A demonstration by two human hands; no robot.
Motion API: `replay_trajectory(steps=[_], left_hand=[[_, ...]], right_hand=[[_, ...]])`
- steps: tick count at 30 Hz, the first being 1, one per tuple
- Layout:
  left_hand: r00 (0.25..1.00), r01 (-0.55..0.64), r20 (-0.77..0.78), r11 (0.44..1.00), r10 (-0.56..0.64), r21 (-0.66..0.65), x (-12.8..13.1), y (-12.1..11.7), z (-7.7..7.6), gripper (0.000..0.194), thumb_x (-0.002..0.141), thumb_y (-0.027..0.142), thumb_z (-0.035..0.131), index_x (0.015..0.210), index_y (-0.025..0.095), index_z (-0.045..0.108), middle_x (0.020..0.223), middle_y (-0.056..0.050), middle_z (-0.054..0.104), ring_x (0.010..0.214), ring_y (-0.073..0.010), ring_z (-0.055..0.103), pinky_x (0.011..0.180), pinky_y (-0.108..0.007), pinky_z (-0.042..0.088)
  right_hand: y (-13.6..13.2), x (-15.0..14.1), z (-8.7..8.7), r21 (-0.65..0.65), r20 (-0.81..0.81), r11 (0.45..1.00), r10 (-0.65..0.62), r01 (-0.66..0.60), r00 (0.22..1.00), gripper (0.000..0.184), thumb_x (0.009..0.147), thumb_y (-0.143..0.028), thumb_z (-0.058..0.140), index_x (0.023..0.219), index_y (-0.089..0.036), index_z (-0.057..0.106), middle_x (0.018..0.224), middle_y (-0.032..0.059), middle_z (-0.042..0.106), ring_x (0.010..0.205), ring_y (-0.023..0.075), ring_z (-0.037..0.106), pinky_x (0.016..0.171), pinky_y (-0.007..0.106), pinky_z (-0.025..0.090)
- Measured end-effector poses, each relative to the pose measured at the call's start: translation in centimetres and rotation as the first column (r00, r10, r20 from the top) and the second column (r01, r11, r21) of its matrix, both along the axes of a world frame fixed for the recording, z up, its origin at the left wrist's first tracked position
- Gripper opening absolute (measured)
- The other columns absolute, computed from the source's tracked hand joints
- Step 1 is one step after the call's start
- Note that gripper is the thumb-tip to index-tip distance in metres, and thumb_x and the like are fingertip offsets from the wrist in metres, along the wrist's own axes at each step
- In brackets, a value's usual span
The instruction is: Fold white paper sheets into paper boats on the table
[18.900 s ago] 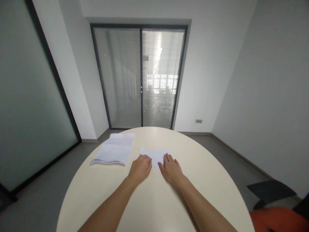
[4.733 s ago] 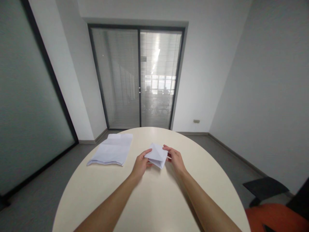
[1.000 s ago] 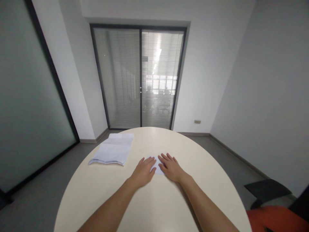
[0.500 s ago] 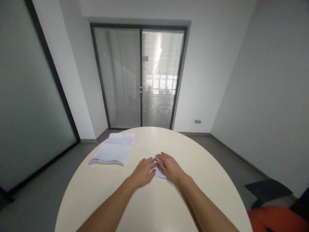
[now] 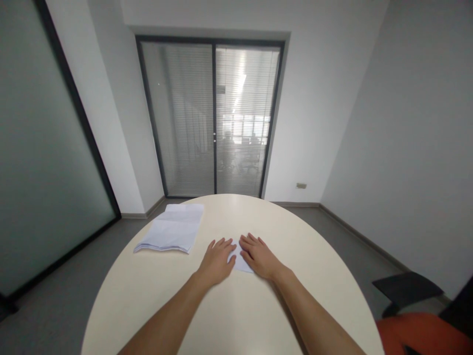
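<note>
A small piece of white paper (image 5: 242, 264) lies on the round cream table (image 5: 236, 315), partly covered by both hands. My left hand (image 5: 217, 260) rests at the paper's left edge, fingers stretched out and slightly spread. From the right, my right hand (image 5: 260, 255) lies flat over the paper's other side, its fingers extended. A narrow gap between the hands shows the paper's middle. How the paper is folded under the fingers is hidden.
A stack of creased white sheets (image 5: 172, 229) lies at the table's far left. An orange and black chair (image 5: 424, 333) stands at the lower right. Beyond the table is a glass partition with blinds (image 5: 212, 118).
My left hand has shifted slightly left, away from my right hand, so more of the paper shows between them. My right hand stays on the paper.
</note>
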State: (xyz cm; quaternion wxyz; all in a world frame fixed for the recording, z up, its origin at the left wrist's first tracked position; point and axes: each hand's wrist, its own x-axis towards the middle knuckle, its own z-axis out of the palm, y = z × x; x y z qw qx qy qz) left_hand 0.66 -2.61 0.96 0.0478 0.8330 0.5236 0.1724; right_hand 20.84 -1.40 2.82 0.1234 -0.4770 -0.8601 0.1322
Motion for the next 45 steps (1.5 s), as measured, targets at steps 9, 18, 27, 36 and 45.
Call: replay_trajectory(steps=[9,18,27,36,45], left_hand=[[0.996,-0.09,0.001,0.996,0.09,0.02,-0.11,0.38,-0.33,0.038,0.095,0.03,0.043,0.127,0.023,0.062,0.148,-0.006,0.051,0.138,-0.0302,0.042,0.117,-0.053,0.026],[0.996,-0.094,0.01,0.994,0.093,0.061,-0.13,0.41,-0.55,0.039,0.095,0.03,0.046,0.13,0.021,0.061,0.148,-0.009,0.051,0.137,-0.0284,0.044,0.117,-0.05,0.027],[0.999,0.015,0.041,0.999,-0.016,0.043,-0.21,0.3,0.26,0.038,0.097,0.024,0.042,0.126,0.024,0.066,0.141,-0.009,0.058,0.132,-0.0228,0.05,0.113,-0.045,0.034],[0.999,0.019,0.031,1.0,-0.02,0.007,-0.31,0.39,-0.06,0.039,0.098,0.028,0.04,0.132,0.026,0.061,0.148,-0.009,0.051,0.138,-0.0232,0.044,0.117,-0.048,0.028],[1.0,0.003,-0.026,1.0,-0.003,0.01,-0.4,0.28,-0.15,0.042,0.098,0.033,0.041,0.137,0.027,0.056,0.152,-0.01,0.046,0.141,-0.0266,0.041,0.116,-0.051,0.028]], right_hand=[[-0.07,0.11,-0.56,-0.123,0.036,0.992,-0.024,0.029,0.999,0.067,0.1,-0.054,0.025,0.157,-0.017,0.025,0.164,0.0098,0.018,0.152,0.031,0.011,0.121,0.054,0.011],[-0.18,0.15,-0.13,-0.118,0.04,0.992,-0.046,0.051,0.998,0.066,0.1,-0.052,0.027,0.156,-0.016,0.027,0.163,0.0104,0.021,0.151,0.0318,0.012,0.121,0.054,0.012],[-0.14,0.1,-0.2,-0.125,0.023,0.991,-0.053,0.056,0.998,0.066,0.1,-0.053,0.028,0.156,-0.019,0.027,0.163,0.0091,0.021,0.151,0.0321,0.012,0.12,0.056,0.011],[0.03,0.15,-0.45,-0.124,0.018,0.991,-0.049,0.051,0.999,0.066,0.1,-0.054,0.027,0.156,-0.02,0.026,0.163,0.0091,0.021,0.151,0.0324,0.011,0.12,0.057,0.011],[-0.28,-0.04,-0.19,-0.126,0.062,0.988,-0.082,0.089,0.995,0.068,0.1,-0.054,0.026,0.157,-0.017,0.025,0.164,0.0075,0.02,0.151,0.0333,0.011,0.121,0.055,0.012]])
